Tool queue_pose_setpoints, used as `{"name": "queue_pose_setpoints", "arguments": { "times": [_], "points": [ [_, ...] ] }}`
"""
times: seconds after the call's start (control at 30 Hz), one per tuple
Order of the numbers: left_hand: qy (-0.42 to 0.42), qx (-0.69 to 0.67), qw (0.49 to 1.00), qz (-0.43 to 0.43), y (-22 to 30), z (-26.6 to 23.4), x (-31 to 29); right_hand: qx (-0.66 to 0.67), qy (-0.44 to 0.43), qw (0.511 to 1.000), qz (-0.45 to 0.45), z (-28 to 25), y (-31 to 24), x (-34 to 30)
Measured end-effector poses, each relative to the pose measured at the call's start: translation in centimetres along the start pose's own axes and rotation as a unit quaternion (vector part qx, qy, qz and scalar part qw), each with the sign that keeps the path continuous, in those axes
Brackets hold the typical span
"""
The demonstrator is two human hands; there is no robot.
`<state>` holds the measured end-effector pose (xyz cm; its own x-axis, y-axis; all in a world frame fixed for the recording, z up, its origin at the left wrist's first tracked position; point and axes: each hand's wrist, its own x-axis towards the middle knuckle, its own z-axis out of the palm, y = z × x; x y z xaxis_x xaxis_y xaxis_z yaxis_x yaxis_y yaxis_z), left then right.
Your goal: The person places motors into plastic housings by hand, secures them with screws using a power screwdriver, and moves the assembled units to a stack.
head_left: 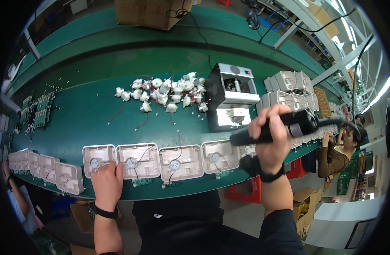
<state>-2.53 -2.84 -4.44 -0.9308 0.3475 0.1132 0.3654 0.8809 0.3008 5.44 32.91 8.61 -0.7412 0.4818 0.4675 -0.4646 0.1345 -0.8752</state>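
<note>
My right hand is wrapped round a black corded electric screwdriver, raised above the right end of a row of housings and slightly blurred. My left hand grips the near right corner of the leftmost white plastic housing, its fingertips partly hidden. Inside this housing is a round metal disc. The neighbouring housings also lie open side up, with similar discs and thin wires. Small green circuit boards sit by their near edges.
White parts with wires are heaped mid-bench. Behind my right hand stands a black-and-white machine. More housings stand at the left and are stacked at the right. A person works at the right; red stools stand below the bench.
</note>
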Motion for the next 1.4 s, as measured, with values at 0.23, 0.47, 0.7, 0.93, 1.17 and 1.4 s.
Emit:
{"name": "queue_pose_setpoints", "arguments": {
  "times": [0.23, 0.47, 0.7, 0.93, 1.17, 1.4],
  "points": [
    [0.014, 0.013, 1.0, 0.02, -0.1, 0.0, 0.2, 0.048, -0.214, 0.973, 0.075, 4.8, 0.9, -5.6],
    [0.007, 0.006, 1.0, 0.017, -0.1, -0.2, 0.1, 0.12, -0.159, 0.976, 0.083, 6.5, 4.8, -7.3],
    [0.011, 0.005, 1.0, 0.028, 0.3, 0.0, 0.5, 0.074, -0.149, 0.983, 0.083, 6.1, 5.0, -7.4],
    [0.015, 0.007, 1.0, 0.018, -0.4, 0.1, 0.0, 0.002, -0.031, 0.997, -0.064, 1.4, 0.7, -2.6],
    [0.009, 0.001, 1.0, 0.018, 0.1, -0.1, 0.2, -0.118, 0.047, 0.986, -0.11, -3.7, 1.8, 3.3],
    [0.017, 0.004, 1.0, 0.015, 0.0, 0.1, 0.4, 0.038, -0.008, 0.999, 0.029, 0.8, -0.2, -1.2]
  ]
}}
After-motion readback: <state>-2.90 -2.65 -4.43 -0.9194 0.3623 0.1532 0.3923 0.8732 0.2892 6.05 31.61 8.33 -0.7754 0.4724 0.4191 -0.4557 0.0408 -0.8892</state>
